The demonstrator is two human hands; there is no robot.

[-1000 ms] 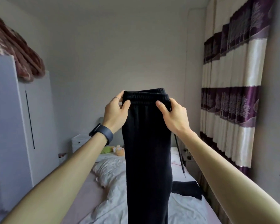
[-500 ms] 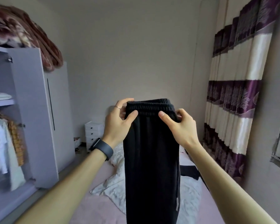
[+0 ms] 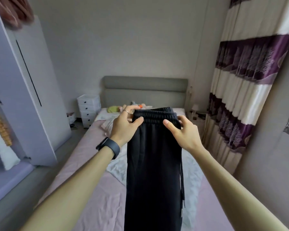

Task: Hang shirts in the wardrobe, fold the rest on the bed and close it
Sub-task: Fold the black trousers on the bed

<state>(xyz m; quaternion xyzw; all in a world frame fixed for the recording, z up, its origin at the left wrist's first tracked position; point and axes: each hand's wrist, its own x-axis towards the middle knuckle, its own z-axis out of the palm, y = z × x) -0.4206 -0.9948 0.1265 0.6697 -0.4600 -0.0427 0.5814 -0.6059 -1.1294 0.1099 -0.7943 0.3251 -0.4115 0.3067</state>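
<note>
Both arms reach forward at centre frame; the left hand (image 3: 123,125) and right hand (image 3: 182,132) pinch the elastic waistband of the black drawstring trousers (image 3: 153,164), hanging over the pink-sheeted bed (image 3: 97,189).

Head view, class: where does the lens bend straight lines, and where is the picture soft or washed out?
Head view: wide-angle lens bows the wardrobe and curtain outward at the edges; the blanket on top is smeared; the curtain's pale bands glare near the top right; the black trousers lose fold detail in the dark; both forearms look stretched.
</note>
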